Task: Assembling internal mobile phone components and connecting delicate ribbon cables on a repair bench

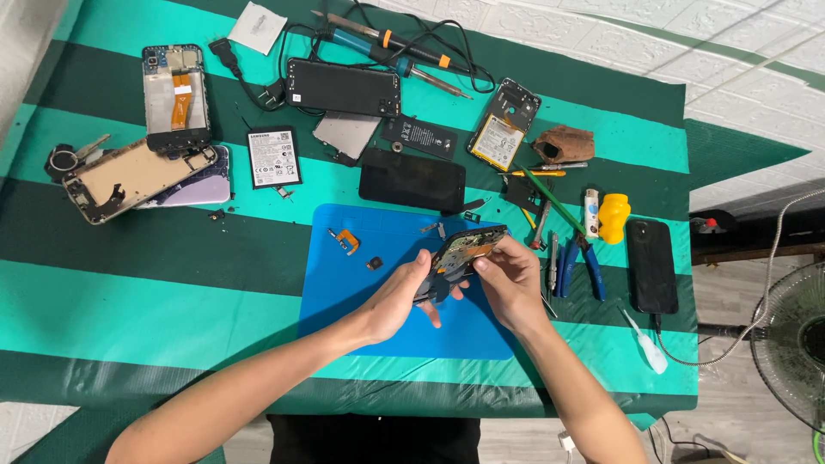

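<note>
A person's left hand point(402, 299) and right hand point(507, 279) both grip an opened phone frame point(457, 256), held tilted just above the blue mat point(344, 283), with pliers point(574, 258) lying right of the mat on the counter point(129, 292).

A table point(172, 283) is covered by a green striped cloth. A blue mat point(361, 292) is laid near centre; phone parts, a battery point(274, 157), a soldering iron point(391, 43) and pliers point(580, 262) are spread beyond.
</note>
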